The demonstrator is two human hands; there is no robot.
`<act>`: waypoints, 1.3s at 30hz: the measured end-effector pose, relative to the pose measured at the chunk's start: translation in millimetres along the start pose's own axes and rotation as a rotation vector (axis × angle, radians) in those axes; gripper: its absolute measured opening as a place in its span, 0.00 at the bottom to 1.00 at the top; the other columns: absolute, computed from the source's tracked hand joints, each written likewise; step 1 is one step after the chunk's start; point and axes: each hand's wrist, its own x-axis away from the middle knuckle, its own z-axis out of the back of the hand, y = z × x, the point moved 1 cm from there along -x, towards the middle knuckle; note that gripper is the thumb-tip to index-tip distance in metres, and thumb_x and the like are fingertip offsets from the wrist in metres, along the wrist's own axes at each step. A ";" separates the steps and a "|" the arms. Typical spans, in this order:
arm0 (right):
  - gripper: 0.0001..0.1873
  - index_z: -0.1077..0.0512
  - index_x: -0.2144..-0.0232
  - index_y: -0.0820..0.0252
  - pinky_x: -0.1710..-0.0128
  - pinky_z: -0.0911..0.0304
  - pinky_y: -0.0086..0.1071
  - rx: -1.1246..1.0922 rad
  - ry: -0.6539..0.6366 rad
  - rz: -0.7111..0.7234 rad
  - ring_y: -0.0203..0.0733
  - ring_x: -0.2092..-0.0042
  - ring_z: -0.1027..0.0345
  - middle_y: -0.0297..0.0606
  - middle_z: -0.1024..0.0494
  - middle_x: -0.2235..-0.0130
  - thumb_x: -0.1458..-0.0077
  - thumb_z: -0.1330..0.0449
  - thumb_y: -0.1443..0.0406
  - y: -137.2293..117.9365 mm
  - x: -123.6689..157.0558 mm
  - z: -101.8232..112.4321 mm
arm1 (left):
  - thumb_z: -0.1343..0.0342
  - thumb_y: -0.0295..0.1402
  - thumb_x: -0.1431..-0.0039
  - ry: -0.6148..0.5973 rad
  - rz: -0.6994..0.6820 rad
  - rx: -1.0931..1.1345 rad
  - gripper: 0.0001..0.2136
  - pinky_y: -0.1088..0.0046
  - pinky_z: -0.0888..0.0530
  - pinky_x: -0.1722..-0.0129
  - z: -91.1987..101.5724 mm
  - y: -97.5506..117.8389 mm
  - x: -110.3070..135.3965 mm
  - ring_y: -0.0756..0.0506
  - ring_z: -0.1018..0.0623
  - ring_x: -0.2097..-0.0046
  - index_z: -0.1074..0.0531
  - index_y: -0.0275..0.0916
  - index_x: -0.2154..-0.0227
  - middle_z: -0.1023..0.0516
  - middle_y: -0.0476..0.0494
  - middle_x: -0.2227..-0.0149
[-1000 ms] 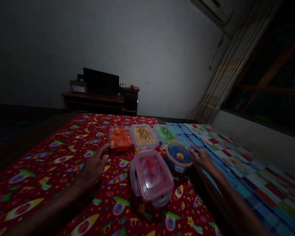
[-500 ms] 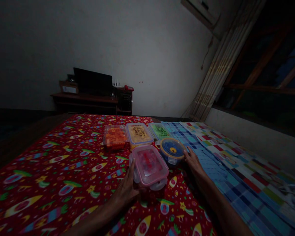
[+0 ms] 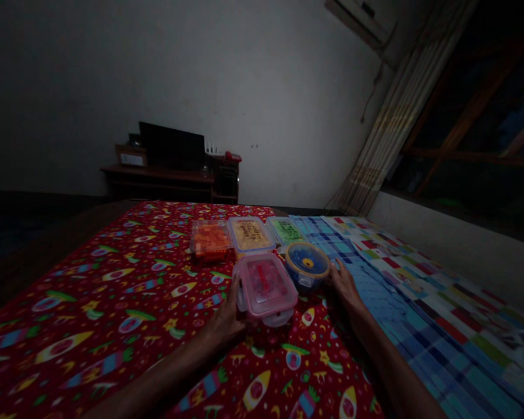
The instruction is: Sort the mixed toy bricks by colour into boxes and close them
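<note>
A pink-lidded rectangular food container [image 3: 267, 285] with clear side clips sits nearest me on the red patterned cloth. My left hand [image 3: 230, 317] lies against its left side, with an outstretched finger along the edge; its underside is hidden. To the right of it is a round food container [image 3: 307, 265] with a blue lid, a yellow rim and a yellow centre knob. My right hand [image 3: 344, 285] rests at that one's right side, fingers stretched and apart. Behind stand a clear box of orange pieces [image 3: 211, 240], a blue-rimmed container of yellowish contents [image 3: 251, 234] and a green one [image 3: 286, 231].
The red cloth [image 3: 126, 291] with rocket prints spreads to the left. On the right lie a blue plaid cloth [image 3: 378, 291] and a colourful checked cloth [image 3: 423, 273]. A low desk [image 3: 161, 174] with a dark screen [image 3: 172, 145] stands by the far wall.
The pink-lidded container has slid slightly away from me, closer to the row behind, with my left hand at its side. My right hand stays beside the round container. The view has shifted a little.
</note>
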 end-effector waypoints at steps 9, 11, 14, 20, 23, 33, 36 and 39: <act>0.14 0.29 0.56 0.59 0.62 0.35 0.29 -0.118 -0.098 0.502 0.39 0.63 0.27 0.41 0.22 0.63 0.40 0.52 0.64 -106.3 84.3 35.7 | 0.56 0.39 0.36 0.008 0.094 -0.396 0.31 0.55 0.35 0.42 63.7 -23.3 62.3 0.38 0.41 0.37 0.62 0.46 0.35 0.51 0.35 0.33; 0.14 0.29 0.59 0.59 0.73 0.40 0.25 -0.138 -0.366 0.629 0.33 0.74 0.32 0.35 0.24 0.72 0.42 0.52 0.69 -128.8 125.7 25.4 | 0.57 0.38 0.36 0.003 0.054 -0.509 0.27 0.58 0.35 0.42 74.9 -26.8 83.7 0.39 0.42 0.36 0.55 0.48 0.36 0.50 0.40 0.33; 0.09 0.30 0.68 0.58 0.77 0.49 0.25 -0.070 -0.706 0.756 0.31 0.78 0.39 0.31 0.27 0.76 0.45 0.49 0.70 -145.9 179.3 2.2 | 0.57 0.36 0.36 0.010 -0.055 -0.633 0.22 0.60 0.35 0.42 83.6 -32.4 106.8 0.40 0.40 0.37 0.42 0.50 0.40 0.45 0.46 0.35; 0.08 0.32 0.72 0.59 0.74 0.53 0.27 -0.013 -0.821 0.794 0.30 0.77 0.44 0.31 0.28 0.75 0.44 0.50 0.68 -142.5 210.3 -24.3 | 0.58 0.37 0.37 -0.012 -0.121 -0.737 0.19 0.60 0.34 0.42 86.7 -34.2 109.4 0.42 0.31 0.42 0.31 0.45 0.47 0.32 0.43 0.42; 0.08 0.31 0.70 0.59 0.73 0.50 0.26 -0.046 -0.824 0.781 0.31 0.75 0.41 0.31 0.28 0.73 0.43 0.50 0.69 -141.5 208.4 -19.3 | 0.59 0.39 0.37 -0.031 -0.114 -0.744 0.19 0.61 0.33 0.42 87.3 -27.2 103.1 0.42 0.31 0.42 0.30 0.43 0.48 0.31 0.42 0.42; 0.13 0.28 0.62 0.59 0.71 0.36 0.29 -0.320 -0.092 0.109 0.36 0.71 0.30 0.39 0.23 0.69 0.42 0.49 0.59 -36.9 155.5 101.8 | 0.61 0.40 0.37 -0.042 -0.128 -0.787 0.21 0.60 0.33 0.44 91.4 -22.9 94.9 0.41 0.29 0.44 0.29 0.40 0.51 0.28 0.40 0.44; 0.16 0.30 0.63 0.62 0.78 0.38 0.28 -0.417 0.365 -0.221 0.36 0.76 0.33 0.38 0.25 0.73 0.46 0.48 0.56 45.8 131.8 137.8 | 0.60 0.40 0.38 -0.058 -0.134 -0.801 0.20 0.59 0.32 0.45 91.9 -18.1 92.0 0.41 0.28 0.45 0.29 0.40 0.52 0.28 0.41 0.45; 0.17 0.31 0.66 0.64 0.79 0.38 0.30 -0.301 0.564 -0.438 0.39 0.76 0.32 0.37 0.27 0.75 0.44 0.52 0.57 112.9 141.5 156.9 | 0.61 0.40 0.39 -0.055 -0.141 -0.826 0.20 0.59 0.31 0.46 92.5 -10.2 89.7 0.41 0.27 0.47 0.28 0.40 0.53 0.28 0.40 0.46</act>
